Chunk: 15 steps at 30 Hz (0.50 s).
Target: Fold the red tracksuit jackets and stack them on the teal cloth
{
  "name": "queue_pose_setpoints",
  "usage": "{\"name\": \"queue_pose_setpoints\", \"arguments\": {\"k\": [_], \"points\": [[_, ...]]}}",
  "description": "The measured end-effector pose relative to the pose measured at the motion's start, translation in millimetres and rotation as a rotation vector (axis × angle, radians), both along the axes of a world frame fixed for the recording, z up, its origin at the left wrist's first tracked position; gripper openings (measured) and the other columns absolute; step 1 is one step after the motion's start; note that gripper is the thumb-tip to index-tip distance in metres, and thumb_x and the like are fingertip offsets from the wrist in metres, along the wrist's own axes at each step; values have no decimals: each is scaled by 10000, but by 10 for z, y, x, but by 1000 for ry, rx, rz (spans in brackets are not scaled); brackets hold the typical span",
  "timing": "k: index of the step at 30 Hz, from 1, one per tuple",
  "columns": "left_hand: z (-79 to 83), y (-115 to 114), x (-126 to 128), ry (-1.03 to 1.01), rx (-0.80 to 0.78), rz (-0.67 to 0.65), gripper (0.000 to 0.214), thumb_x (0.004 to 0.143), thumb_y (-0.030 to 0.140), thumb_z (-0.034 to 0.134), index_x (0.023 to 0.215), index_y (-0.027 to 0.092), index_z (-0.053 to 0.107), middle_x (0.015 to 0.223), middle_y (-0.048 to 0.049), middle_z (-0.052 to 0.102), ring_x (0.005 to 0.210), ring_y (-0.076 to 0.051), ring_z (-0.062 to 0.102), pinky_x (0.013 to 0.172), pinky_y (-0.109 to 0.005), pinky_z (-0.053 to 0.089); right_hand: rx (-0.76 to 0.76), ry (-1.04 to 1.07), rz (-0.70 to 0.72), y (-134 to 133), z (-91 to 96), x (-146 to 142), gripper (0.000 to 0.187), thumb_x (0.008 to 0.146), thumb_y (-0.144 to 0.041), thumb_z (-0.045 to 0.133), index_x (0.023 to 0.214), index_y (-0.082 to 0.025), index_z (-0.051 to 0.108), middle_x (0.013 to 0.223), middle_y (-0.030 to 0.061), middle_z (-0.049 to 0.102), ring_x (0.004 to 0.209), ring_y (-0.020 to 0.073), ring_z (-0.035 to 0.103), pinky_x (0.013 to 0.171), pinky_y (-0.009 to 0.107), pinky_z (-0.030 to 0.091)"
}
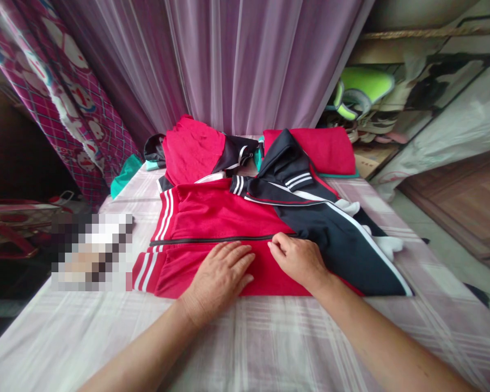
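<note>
A red and navy zip-up track jacket (220, 212) lies spread on the bed, its dark zipper running crosswise and white stripes on its hem at the left. One navy sleeve (286, 190) is folded over the jacket, its striped cuff towards the middle. My left hand (222, 275) rests flat on the red lower panel, fingers stretched out just below the zipper. Beside it, my right hand (298, 258) has its fingers curled together on the fabric at the zipper's right part; its fingertips are partly hidden.
Behind the jacket lie a crumpled red and navy garment (196, 147) and a folded red garment (330, 149) with green edging. White pieces of cloth (387, 245) show at the right. A pixelated patch (96, 250) covers something on the left. Purple curtains (237, 65) hang behind.
</note>
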<state>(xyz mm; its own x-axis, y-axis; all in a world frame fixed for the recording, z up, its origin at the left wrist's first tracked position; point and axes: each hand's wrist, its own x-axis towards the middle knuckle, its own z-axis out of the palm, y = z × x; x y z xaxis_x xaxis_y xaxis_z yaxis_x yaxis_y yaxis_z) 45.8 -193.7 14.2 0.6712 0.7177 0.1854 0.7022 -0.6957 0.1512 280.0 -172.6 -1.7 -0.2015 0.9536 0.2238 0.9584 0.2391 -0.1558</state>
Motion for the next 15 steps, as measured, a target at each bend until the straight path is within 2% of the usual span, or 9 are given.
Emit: {"name": "queue_pose_setpoints", "arguments": {"k": [2, 6, 11, 15], "points": [[-81, -74, 82, 1, -46, -91, 509, 1001, 495, 420, 1441, 252, 497, 1482, -78, 542, 1411, -254, 422, 1195, -471, 277, 9, 8, 4, -1, -8, 1, 278, 947, -340, 463, 824, -208, 674, 654, 33, 729, 535, 141, 620, 524, 296, 206], [-170, -42, -5, 43, -91, -68, 634, 994, 586, 349, 1541, 264, 354, 1574, -84, 430, 1478, -256, 326, 1231, -504, 179, -4, 6, 2, 2, -16, 5, 281, 946, -351, 465, 814, -211, 669, 667, 32, 732, 551, 143, 631, 526, 301, 209], [-181, 133, -312, 91, -47, 36, 603, 1002, 559, 361, 1545, 296, 348, 1611, -87, 364, 1489, -261, 310, 1227, -518, 181, -14, 11, 2, 15, -3, 13, 258, 940, -341, 486, 820, -209, 673, 674, 28, 736, 567, 149, 640, 532, 301, 198], [-210, 217, -436, 115, -17, 94, 613, 1000, 568, 355, 1542, 283, 359, 1617, -96, 350, 1486, -273, 316, 1216, -524, 215, 4, 23, 16, -3, 18, 7, 246, 941, -314, 499, 800, -202, 667, 672, 24, 734, 563, 139, 631, 537, 297, 217]]}}
